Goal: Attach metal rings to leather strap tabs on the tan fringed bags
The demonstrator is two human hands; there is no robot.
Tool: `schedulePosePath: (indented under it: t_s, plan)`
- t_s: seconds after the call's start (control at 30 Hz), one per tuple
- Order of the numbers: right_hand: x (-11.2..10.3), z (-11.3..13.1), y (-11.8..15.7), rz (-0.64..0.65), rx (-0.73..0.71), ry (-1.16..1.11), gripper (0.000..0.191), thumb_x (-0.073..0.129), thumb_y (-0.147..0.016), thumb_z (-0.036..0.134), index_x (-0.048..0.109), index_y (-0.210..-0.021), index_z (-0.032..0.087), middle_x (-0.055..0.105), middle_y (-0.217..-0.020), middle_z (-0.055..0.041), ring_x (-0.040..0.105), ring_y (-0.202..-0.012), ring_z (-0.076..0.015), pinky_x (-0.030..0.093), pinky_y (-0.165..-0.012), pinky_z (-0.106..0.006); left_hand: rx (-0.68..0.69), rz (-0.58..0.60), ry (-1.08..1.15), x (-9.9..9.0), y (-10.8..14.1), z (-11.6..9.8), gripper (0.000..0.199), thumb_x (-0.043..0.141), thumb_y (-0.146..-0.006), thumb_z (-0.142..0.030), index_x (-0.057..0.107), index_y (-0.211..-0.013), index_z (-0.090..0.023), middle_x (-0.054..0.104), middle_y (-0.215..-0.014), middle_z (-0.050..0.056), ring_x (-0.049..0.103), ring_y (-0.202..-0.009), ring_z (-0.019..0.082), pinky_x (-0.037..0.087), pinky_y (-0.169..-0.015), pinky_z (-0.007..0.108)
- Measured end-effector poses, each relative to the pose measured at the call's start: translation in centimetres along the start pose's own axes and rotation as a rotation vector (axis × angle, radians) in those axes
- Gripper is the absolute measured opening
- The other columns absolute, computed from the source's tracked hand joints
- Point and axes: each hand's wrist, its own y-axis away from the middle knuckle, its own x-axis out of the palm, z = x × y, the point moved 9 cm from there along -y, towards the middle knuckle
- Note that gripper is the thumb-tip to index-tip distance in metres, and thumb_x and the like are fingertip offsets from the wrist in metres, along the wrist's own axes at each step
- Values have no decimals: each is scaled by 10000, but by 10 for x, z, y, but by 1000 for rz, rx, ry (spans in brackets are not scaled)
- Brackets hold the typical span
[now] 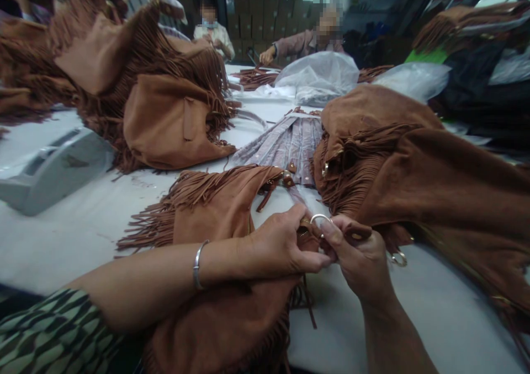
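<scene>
A brown fringed suede bag lies on the white table under my left forearm. My left hand pinches the bag's corner beside a silver-coloured metal ring. Against it, my right hand is closed on a brown leather strap end, its thumb at the ring. The two hands almost touch. How the strap passes through the ring is hidden by the fingers. From the bag's far corner, near a metal fitting, a wrapped strap runs toward my hands.
More fringed bags are heaped at the left and right. Plastic-wrapped straps lie fanned out ahead. A grey tape dispenser stands at the left. Clear plastic bags and two people are across the table.
</scene>
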Motion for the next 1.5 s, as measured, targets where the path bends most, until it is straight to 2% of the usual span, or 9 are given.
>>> schedulePosePath:
  t_s: [0.17,0.43,0.53,0.7,0.93,1.17,1.27,1.37,1.5]
  plan:
    - [-4,-4,-1,-12,19,67,353,618,-831,410,543,-595,158,440,-475,31,399,-430,-79,318,-404,-201,78,57,-142,5,2,-8,550,634,-681,-245,455,-1196,-173,571,-734,-17,504,-610,113,389,-569,220]
    - [10,-29,4,293,374,-337,347,736,-658,393,499,-551,163,421,-394,46,347,-317,-63,223,-291,-171,240,275,-34,20,10,-20,378,592,-696,-164,514,-1066,-148,560,-725,-25,483,-606,78,383,-570,181]
    - [13,-32,3,304,442,-451,363,735,-669,405,493,-549,162,383,-388,64,323,-308,-55,253,-298,-174,191,223,26,15,8,-16,253,599,-709,-183,525,-948,-141,509,-672,-42,440,-589,71,367,-558,179]
    - [-1,-11,-5,82,172,-351,367,710,-736,457,554,-600,154,442,-421,44,376,-341,-67,304,-348,-196,69,-46,-47,-8,3,-6,219,646,-700,-268,502,-825,-160,465,-634,-57,398,-553,64,319,-517,179]
    - [-3,18,6,-83,-124,94,341,629,-835,368,522,-585,163,436,-509,33,403,-470,-80,320,-446,-215,37,-59,-48,-8,0,-3,256,658,-684,-294,481,-817,-166,454,-587,-69,385,-518,60,291,-481,179]
    - [3,-24,-1,88,235,-303,337,710,-728,395,508,-584,166,435,-444,50,381,-356,-72,293,-337,-195,77,69,-116,5,1,-6,514,644,-690,-278,484,-1160,-143,590,-785,-2,533,-676,118,420,-599,217]
    - [8,-30,-2,126,341,-443,332,747,-679,382,514,-591,163,429,-426,60,361,-326,-64,300,-330,-191,132,80,-89,5,1,-10,415,629,-706,-280,540,-1084,-135,611,-832,21,550,-729,128,440,-641,220]
    - [5,-23,0,76,287,-380,357,737,-706,416,516,-590,162,446,-449,47,387,-359,-66,305,-344,-184,102,9,-77,-3,1,-5,355,645,-702,-328,555,-994,-148,587,-757,0,512,-653,112,409,-586,213]
    - [2,3,6,-1,17,-116,305,705,-780,372,562,-612,161,496,-528,27,466,-462,-79,376,-412,-180,20,-38,-43,-5,-1,10,416,682,-665,-412,516,-978,-194,569,-747,-1,521,-637,129,383,-540,223]
